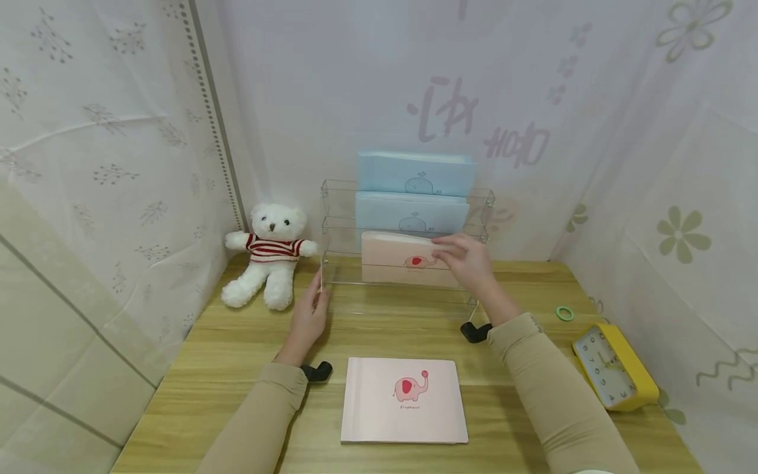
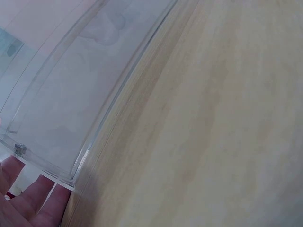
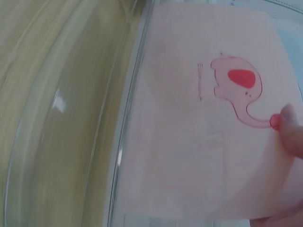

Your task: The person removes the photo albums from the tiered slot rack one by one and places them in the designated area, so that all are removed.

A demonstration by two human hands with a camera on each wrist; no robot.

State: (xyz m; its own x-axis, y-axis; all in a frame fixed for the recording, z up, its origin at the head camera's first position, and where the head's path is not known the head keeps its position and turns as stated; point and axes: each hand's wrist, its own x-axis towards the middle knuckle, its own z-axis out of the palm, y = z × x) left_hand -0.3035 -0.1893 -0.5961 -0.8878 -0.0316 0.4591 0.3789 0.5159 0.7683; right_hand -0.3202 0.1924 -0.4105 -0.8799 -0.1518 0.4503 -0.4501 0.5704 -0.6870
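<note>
A clear plastic rack (image 1: 343, 270) stands on the wooden table with booklets in its tiers. At the rack's left side, my left hand (image 1: 309, 319) grips the side panel low down, its fingers (image 2: 33, 198) along the outer face. My right hand (image 1: 468, 260) pinches the upper right corner of a pink elephant booklet (image 1: 387, 260) in the lower part of the rack. The thumb (image 3: 291, 135) lies on the cover by the elephant's trunk; other fingers are hidden behind it. Higher up, two light-blue whale booklets (image 1: 379, 172) stand one above the other.
Another pink elephant booklet (image 1: 379, 421) lies flat on the table (image 1: 231, 388) in front. A white teddy bear (image 1: 278, 224) in a striped sweater sits left of the rack. To the right are a green ring (image 1: 564, 313) and a yellow clock (image 1: 642, 375).
</note>
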